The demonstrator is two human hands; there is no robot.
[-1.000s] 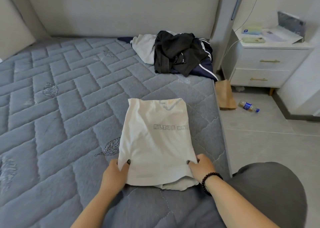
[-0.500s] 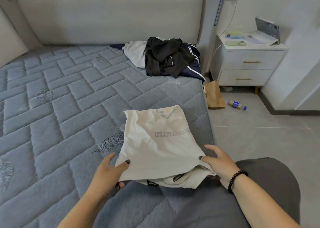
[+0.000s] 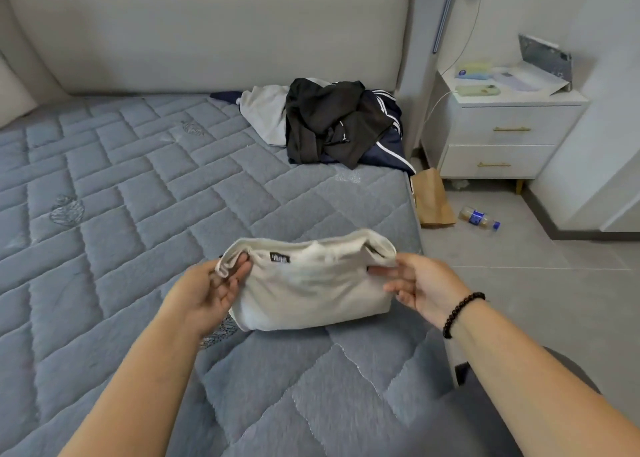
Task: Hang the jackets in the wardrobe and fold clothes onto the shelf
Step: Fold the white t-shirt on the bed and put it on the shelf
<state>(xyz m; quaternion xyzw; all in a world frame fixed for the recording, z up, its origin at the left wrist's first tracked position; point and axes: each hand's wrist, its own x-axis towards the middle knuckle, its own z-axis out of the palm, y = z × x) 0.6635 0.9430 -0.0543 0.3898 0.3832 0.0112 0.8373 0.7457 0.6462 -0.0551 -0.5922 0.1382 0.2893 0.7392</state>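
A cream garment (image 3: 311,290), folded into a compact bundle with a small black label showing on top, is near the right edge of the grey quilted mattress (image 3: 138,196). My left hand (image 3: 211,290) grips its left end, fingers tucked into the fold. My right hand (image 3: 422,283), with a bead bracelet on the wrist, pinches its right end. At the head of the bed lies a heap of clothes: a black jacket (image 3: 329,117), a navy jacket with white stripes (image 3: 388,144) and a white garment (image 3: 263,113). No wardrobe or shelf is in view.
A padded headboard (image 3: 207,37) runs along the back. Right of the bed stands a white nightstand (image 3: 502,134) with small items on top. On the tiled floor a brown paper bag (image 3: 431,196) leans on the bed and a plastic bottle (image 3: 479,218) lies beside it.
The cream garment lay long and flat with printed lettering up. Both hands lifted its near end and folded it over, so it is now a shorter bundle held at both ends.
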